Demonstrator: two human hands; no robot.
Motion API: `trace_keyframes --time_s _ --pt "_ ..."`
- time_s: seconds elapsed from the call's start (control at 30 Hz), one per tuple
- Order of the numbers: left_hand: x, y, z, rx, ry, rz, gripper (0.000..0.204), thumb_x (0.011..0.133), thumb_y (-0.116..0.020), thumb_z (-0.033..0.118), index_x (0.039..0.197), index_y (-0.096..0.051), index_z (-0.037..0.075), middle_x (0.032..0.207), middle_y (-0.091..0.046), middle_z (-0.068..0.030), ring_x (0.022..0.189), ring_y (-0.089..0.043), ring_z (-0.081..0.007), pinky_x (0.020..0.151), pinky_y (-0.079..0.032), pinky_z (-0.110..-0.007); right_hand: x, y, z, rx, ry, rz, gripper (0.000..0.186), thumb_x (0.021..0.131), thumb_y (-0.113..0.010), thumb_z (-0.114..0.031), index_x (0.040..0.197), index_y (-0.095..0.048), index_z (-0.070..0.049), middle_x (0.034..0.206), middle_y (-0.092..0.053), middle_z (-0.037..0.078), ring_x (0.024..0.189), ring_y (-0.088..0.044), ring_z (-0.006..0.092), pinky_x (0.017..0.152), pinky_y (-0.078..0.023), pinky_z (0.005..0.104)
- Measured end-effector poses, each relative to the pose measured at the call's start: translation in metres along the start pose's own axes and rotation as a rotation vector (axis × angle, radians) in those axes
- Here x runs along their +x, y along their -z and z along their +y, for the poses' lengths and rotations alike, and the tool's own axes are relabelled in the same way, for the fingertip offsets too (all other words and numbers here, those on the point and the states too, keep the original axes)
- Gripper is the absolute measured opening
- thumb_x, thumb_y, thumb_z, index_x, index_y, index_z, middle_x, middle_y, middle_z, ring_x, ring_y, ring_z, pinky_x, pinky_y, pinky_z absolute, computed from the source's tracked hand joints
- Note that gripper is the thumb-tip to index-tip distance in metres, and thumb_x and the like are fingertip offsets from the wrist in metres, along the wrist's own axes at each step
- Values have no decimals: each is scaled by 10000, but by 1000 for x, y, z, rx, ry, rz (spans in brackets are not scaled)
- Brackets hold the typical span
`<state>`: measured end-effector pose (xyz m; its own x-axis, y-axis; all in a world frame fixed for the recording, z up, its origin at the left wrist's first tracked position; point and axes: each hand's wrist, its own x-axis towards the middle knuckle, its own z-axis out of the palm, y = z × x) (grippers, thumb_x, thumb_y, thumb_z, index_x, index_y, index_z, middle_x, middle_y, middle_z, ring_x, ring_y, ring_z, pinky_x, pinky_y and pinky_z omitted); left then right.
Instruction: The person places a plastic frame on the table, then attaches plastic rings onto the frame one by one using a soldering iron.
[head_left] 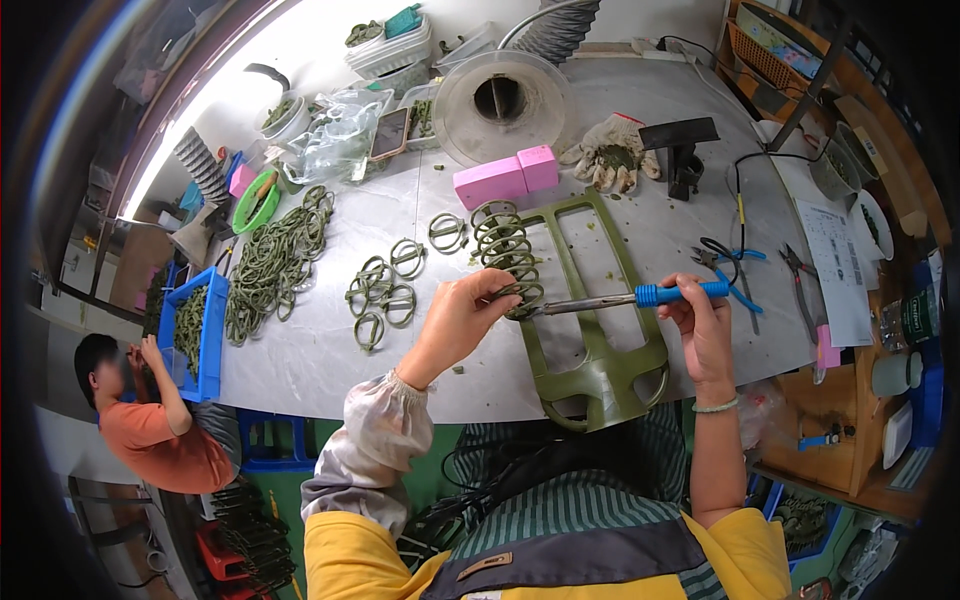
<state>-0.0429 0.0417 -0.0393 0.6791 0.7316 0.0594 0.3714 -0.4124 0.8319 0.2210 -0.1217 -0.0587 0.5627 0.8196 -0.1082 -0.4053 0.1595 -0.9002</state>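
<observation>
My right hand [702,325] grips a soldering iron [655,295] by its blue handle. Its metal shaft points left, and the tip is at the nearest of a row of green plastic rings [503,240]. My left hand [462,315] is closed, thumb and fingers pinching that nearest ring. The rings overlap in a line along the left side of a flat green plastic frame [597,365] with long openings, which lies at the table's near edge. To the left, several loose round green pieces with crossbars [398,305] lie on the table.
Farther left are a heap of green rings [275,270] and a blue crate [205,335], with a seated person [165,420] beyond. Pink blocks [505,180], a funnel-shaped hood [500,105], a glove [612,155] and a black stand [682,155] are behind; pliers [797,285] lie right.
</observation>
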Motion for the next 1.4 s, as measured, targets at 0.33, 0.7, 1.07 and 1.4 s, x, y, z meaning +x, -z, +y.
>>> trace_keyframes --time_s 0.33,0.7,1.07,1.4 --pt "1 2 0 4 7 -23 206 862 -705 44 1046 -643 -22 852 -698 -51 740 -620 -71 668 -527 -237 -6 1 -24 -87 72 25 200 922 -621 -182 904 -685 7 869 -680 78 657 -623 128 645 -519 245" --pt "26 29 -28 -21 -44 272 110 935 -620 101 1003 -644 17 801 -647 -26 716 -601 -63 636 -487 -220 -16 9 -45 -133 41 12 176 898 -619 -168 873 -666 0 840 -664 82 629 -606 131 597 -509 244" --pt "47 72 -111 619 -190 394 137 875 -636 77 996 -616 19 923 -664 -119 862 -641 -294 792 -508 -368 -19 4 -49 -131 44 10 188 893 -621 -171 867 -672 8 834 -667 88 630 -612 139 592 -515 253" --pt "-42 79 -8 -314 171 159 237 896 -648 11 1128 -625 -31 979 -690 -56 836 -641 -103 758 -520 -240 -21 4 -48 -141 60 21 197 898 -625 -181 880 -673 9 832 -665 94 635 -610 141 602 -506 249"
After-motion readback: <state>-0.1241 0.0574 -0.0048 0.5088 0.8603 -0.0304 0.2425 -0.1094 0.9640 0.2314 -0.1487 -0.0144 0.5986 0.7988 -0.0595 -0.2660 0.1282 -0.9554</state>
